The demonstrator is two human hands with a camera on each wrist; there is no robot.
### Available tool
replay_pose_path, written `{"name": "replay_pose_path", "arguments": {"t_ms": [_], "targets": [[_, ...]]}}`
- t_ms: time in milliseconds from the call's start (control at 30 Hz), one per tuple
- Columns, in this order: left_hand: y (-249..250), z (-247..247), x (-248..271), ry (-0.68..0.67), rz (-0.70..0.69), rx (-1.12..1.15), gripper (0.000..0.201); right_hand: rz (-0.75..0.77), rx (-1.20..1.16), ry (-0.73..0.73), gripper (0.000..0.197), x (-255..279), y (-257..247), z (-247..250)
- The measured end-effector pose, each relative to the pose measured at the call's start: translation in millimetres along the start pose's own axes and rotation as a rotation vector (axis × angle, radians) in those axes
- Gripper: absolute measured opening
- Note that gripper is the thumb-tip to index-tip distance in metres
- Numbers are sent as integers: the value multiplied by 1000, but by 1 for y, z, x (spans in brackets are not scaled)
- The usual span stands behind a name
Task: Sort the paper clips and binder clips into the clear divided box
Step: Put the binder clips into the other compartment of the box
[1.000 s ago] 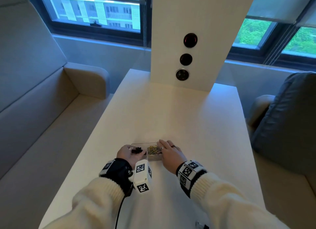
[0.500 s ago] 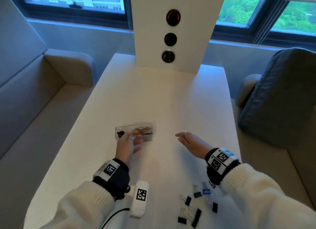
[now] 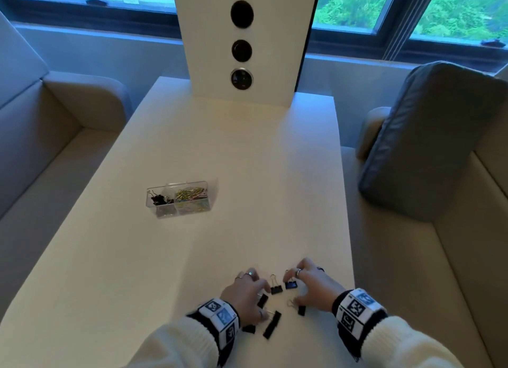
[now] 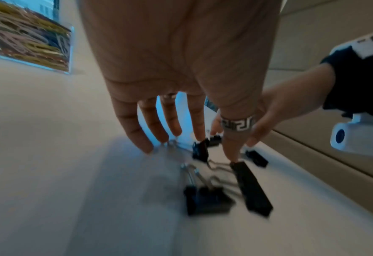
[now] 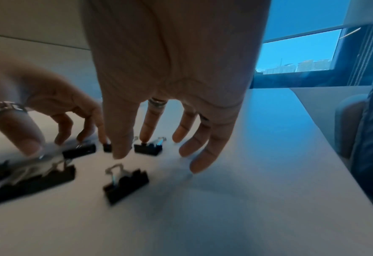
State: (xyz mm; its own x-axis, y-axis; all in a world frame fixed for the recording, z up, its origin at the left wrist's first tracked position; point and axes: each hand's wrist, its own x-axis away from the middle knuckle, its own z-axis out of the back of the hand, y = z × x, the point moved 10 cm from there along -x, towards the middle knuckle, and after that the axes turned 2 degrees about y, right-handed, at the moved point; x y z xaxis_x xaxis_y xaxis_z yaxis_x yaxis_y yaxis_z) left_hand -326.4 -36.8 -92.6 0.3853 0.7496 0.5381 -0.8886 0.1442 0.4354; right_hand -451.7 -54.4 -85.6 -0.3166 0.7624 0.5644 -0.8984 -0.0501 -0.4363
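Note:
The clear divided box [image 3: 211, 200] stands left of the table's middle, with black binder clips [image 3: 159, 200] in its left part and coloured paper clips [image 3: 191, 195] in its right part. Several loose black binder clips [image 3: 276, 288] lie near the table's front edge, one of them long [image 3: 272, 325]. My left hand [image 3: 259, 299] hovers over them with its fingers pointing down, and its thumb tip touches the long clip [image 4: 253, 187]. Just to the right, my right hand [image 3: 295, 290] has spread fingers, its index tip resting on a small clip [image 5: 148, 149]. Neither hand holds a clip.
A white upright panel [image 3: 275, 65] with three round sockets rises at the table's far end. Beige sofas flank the table, and a grey cushion [image 3: 426, 136] leans on the right one. The table's right edge [image 3: 349, 244] runs close to my right hand.
Both hands have left the clear box and come back to the loose binder clips at the front. The box stays on the table, now farther from the hands.

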Motion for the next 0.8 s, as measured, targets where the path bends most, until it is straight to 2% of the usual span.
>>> {"name": "replay_pose_path", "arguments": {"t_ms": [167,300,400,533,600,733,800], "targets": [[7,0,-2,147,5,-43,25,43,13,198,23,-4,2,5],[6,2,-4,181,3,-40,28,58,54,248,21,-4,7,9],[2,11,-3,233,11,60,30,105,70,296,22,-3,7,14],[-11,27,2,305,51,351,21,123,-163,338,11,3,7,29],[-22,32,4,314,108,522,17,104,-306,309,8,5,4,30],[-33,28,13,212,204,1161,18,87,-435,207,17,5,-14,22],[-31,29,21,170,227,1379,20,33,-508,148,16,1,-16,11]]}}
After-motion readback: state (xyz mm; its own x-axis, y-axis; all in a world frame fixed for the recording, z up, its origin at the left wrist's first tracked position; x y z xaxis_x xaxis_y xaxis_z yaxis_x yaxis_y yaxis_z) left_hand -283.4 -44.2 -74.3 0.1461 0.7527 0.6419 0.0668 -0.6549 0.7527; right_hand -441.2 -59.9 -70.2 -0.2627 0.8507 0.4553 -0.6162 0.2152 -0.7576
